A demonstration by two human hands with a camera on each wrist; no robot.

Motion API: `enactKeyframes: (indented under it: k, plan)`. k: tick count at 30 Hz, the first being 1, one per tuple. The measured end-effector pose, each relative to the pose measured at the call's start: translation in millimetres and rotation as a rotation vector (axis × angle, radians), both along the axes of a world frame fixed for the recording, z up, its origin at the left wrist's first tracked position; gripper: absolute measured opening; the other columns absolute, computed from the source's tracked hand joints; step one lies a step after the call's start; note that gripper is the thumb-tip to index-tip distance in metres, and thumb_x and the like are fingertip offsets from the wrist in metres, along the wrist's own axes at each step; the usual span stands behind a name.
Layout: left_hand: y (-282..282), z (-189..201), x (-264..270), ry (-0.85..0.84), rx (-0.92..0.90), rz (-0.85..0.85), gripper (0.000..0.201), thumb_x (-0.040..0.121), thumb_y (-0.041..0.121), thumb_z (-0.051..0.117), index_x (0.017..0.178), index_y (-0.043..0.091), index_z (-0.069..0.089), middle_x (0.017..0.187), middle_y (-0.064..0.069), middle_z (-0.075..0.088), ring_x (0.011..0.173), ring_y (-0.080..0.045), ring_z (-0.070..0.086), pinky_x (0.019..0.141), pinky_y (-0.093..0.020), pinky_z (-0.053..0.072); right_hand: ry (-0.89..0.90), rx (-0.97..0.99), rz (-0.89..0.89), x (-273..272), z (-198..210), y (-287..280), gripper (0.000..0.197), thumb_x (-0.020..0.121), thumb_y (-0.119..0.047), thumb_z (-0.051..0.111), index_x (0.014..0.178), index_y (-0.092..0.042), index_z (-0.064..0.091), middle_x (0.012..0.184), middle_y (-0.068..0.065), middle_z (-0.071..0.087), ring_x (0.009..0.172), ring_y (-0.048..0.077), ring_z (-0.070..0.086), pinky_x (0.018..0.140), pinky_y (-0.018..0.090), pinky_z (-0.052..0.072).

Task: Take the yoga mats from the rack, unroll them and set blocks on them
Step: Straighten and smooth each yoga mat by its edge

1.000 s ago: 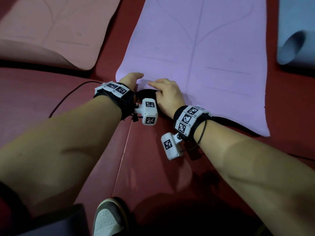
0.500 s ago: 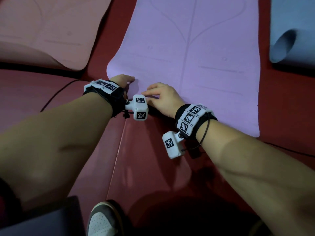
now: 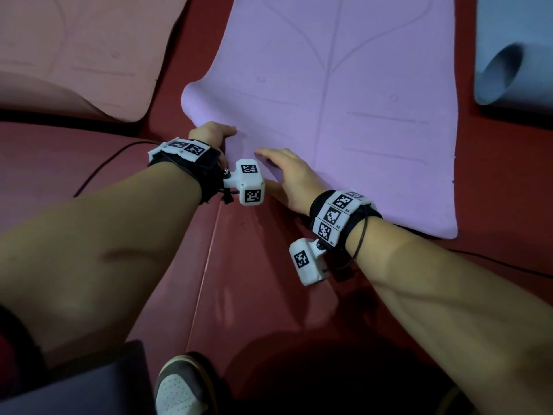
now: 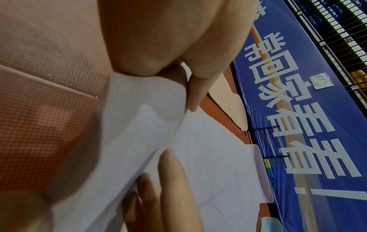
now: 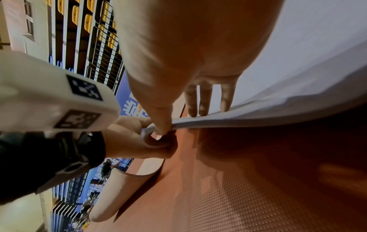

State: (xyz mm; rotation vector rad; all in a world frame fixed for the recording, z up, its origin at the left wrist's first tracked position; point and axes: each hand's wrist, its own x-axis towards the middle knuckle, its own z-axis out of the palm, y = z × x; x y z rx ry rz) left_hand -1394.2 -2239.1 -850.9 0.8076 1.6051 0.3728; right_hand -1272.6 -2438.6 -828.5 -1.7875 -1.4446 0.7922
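A purple yoga mat [image 3: 344, 100] lies unrolled on the red floor, its near left edge still curling up. My left hand [image 3: 212, 134] grips that curled edge; the right wrist view shows its fingers [image 5: 135, 141] wrapped round the curl. Just to its right, my right hand [image 3: 287, 175] holds the same edge, with straight fingers [image 4: 172, 188] on top of the mat and the thumb [image 5: 160, 124] pushed in at the curl. No block shows near the hands.
A pink mat [image 3: 74, 55] lies to the left with its near end curled. A partly rolled blue mat [image 3: 508, 55] sits at the right. A black cable [image 3: 98, 172] crosses the floor on the left. My shoe [image 3: 179, 387] is at the bottom. A blue banner [image 4: 298, 109] backs the mats.
Both hands slid slightly left along the mat's near edge. The dark gap under the curl between them has closed as the edge was pressed lower.
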Motion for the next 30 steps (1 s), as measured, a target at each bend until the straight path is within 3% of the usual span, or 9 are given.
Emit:
enactKeyframes:
  k: [5, 9, 11, 14, 16, 18, 23, 27, 30]
  plan:
    - [-29.0, 37.6, 2.2, -0.040, 0.036, 0.090, 0.066, 0.057, 0.028, 0.085, 0.116, 0.007, 0.062, 0.100, -0.015, 0.069, 0.086, -0.038, 0.067, 0.079, -0.055, 0.055, -0.074, -0.067, -0.067, 3.4, 1.2, 6.4, 0.058, 0.090, -0.042, 0.066, 0.143, -0.028, 0.048, 0.134, 0.002, 0.051, 0.126, 0.025, 0.044, 0.109, 0.036, 0.035]
    - [-18.7, 19.7, -4.0, -0.038, -0.066, 0.056, 0.092, 0.049, 0.046, 0.087, 0.128, 0.009, 0.059, 0.113, -0.013, 0.069, 0.094, -0.039, 0.069, 0.084, -0.054, 0.054, -0.222, -0.100, -0.100, 1.7, 6.8, 12.7, 0.058, 0.093, -0.024, 0.059, 0.148, -0.028, 0.041, 0.138, 0.004, 0.049, 0.124, 0.028, 0.043, 0.106, 0.037, 0.036]
    - [-42.3, 59.4, 1.3, 0.020, -0.062, -0.068, 0.075, 0.077, 0.049, 0.076, 0.131, 0.004, 0.051, 0.117, -0.006, 0.065, 0.101, -0.027, 0.065, 0.089, -0.040, 0.052, -0.319, -0.096, -0.095, 2.1, 11.1, 14.8, 0.062, 0.092, -0.010, 0.053, 0.148, -0.031, 0.040, 0.137, 0.004, 0.049, 0.122, 0.029, 0.044, 0.103, 0.042, 0.039]
    - [-58.6, 81.6, 1.3, 0.146, -0.046, -0.265, 0.046, 0.101, 0.045, 0.048, 0.131, 0.009, 0.050, 0.113, -0.009, 0.062, 0.105, -0.024, 0.062, 0.065, -0.029, 0.045, -0.523, -0.109, -0.040, 6.5, 21.4, 18.0, 0.072, 0.086, 0.000, 0.046, 0.147, -0.037, 0.038, 0.141, 0.003, 0.046, 0.124, 0.028, 0.043, 0.101, 0.041, 0.036]
    - [-59.9, 87.4, -3.2, 0.216, -0.014, -0.380, 0.040, 0.102, 0.048, 0.044, 0.107, 0.011, 0.056, 0.079, -0.007, 0.069, 0.072, -0.023, 0.066, 0.051, -0.022, 0.038, -0.638, -0.105, -0.018, 9.9, 29.1, 20.4, 0.072, 0.085, -0.001, 0.046, 0.147, -0.037, 0.037, 0.144, 0.004, 0.043, 0.127, 0.029, 0.041, 0.102, 0.042, 0.034]
    - [-53.6, 88.1, -6.9, 0.264, -0.045, -0.429, 0.045, 0.102, 0.050, 0.041, 0.085, 0.009, 0.050, 0.044, -0.006, 0.056, 0.052, -0.022, 0.049, 0.051, -0.022, 0.035, -0.707, -0.098, -0.005, 10.8, 34.1, 21.6, 0.068, 0.087, -0.004, 0.045, 0.146, -0.038, 0.039, 0.144, 0.005, 0.043, 0.128, 0.030, 0.040, 0.102, 0.043, 0.033]
    - [-45.3, 93.2, 3.4, 0.342, 0.003, -0.540, 0.035, 0.102, 0.041, 0.046, 0.081, 0.013, 0.049, 0.085, -0.008, 0.055, 0.067, -0.023, 0.055, 0.058, -0.032, 0.049, -0.747, -0.079, -0.022, 9.8, 33.6, 17.5, 0.066, 0.088, -0.005, 0.044, 0.147, -0.035, 0.039, 0.142, 0.005, 0.046, 0.126, 0.030, 0.040, 0.102, 0.043, 0.032]
    - [-48.6, 90.1, 9.1, 0.306, -0.038, -0.475, 0.045, 0.105, 0.038, 0.041, 0.086, -0.002, 0.051, 0.102, -0.023, 0.060, 0.089, -0.032, 0.060, 0.091, -0.043, 0.048, -0.698, -0.088, 0.086, 6.3, 31.8, 13.1, 0.075, 0.086, -0.004, 0.049, 0.152, -0.032, 0.029, 0.142, 0.008, 0.044, 0.128, 0.031, 0.039, 0.103, 0.041, 0.031]
    - [-51.4, 94.9, 13.9, 0.282, -0.051, -0.423, 0.037, 0.105, 0.027, 0.042, 0.085, -0.003, 0.050, 0.091, -0.017, 0.058, 0.076, -0.027, 0.056, 0.082, -0.035, 0.044, -0.648, -0.083, 0.191, 4.0, 26.6, 7.2, 0.062, 0.094, -0.027, 0.055, 0.151, -0.033, 0.032, 0.145, 0.011, 0.040, 0.133, 0.033, 0.035, 0.105, 0.044, 0.031]
